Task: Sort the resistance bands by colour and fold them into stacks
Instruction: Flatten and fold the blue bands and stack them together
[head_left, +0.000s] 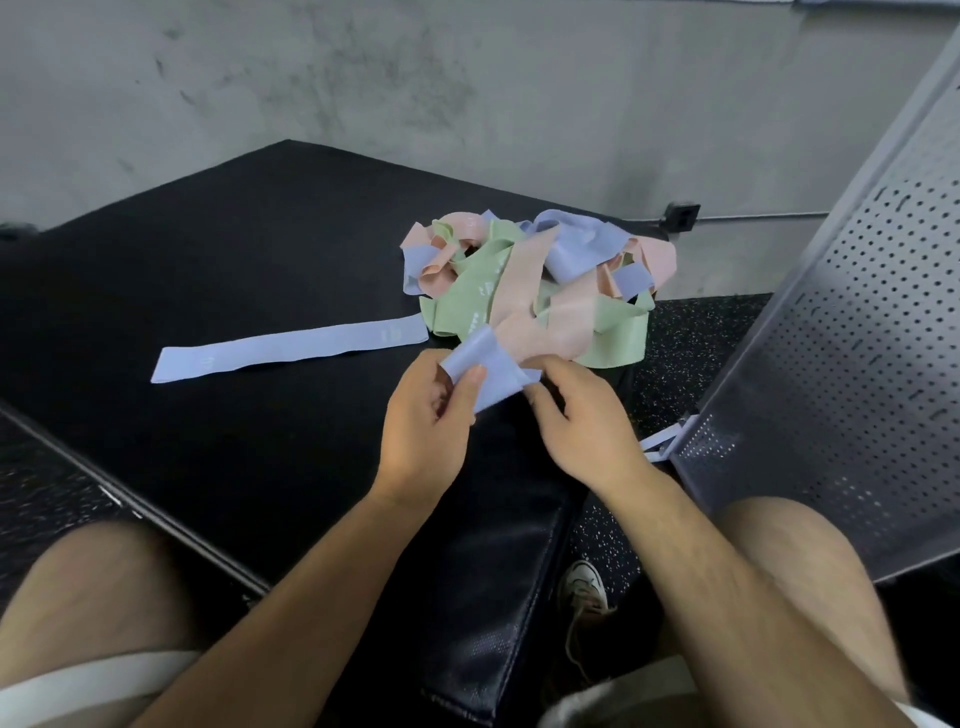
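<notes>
A tangled heap of resistance bands (524, 280) in pink, green and lilac-blue lies on a black padded bench (249, 270). One lilac-blue band (291, 349) lies flat and stretched out to the left of the heap. Just in front of the heap, my left hand (428, 415) pinches the end of another lilac-blue band (488, 371) between thumb and fingers. My right hand (582, 421) grips the same band from the right side, its fingertips curled under the fabric. The rest of that band runs back into the heap.
A grey perforated metal panel (841, 364) leans at the right. A concrete wall (467, 93) stands behind the bench, speckled rubber floor (691, 353) lies to the right, and my knees and a shoe (584, 587) show below.
</notes>
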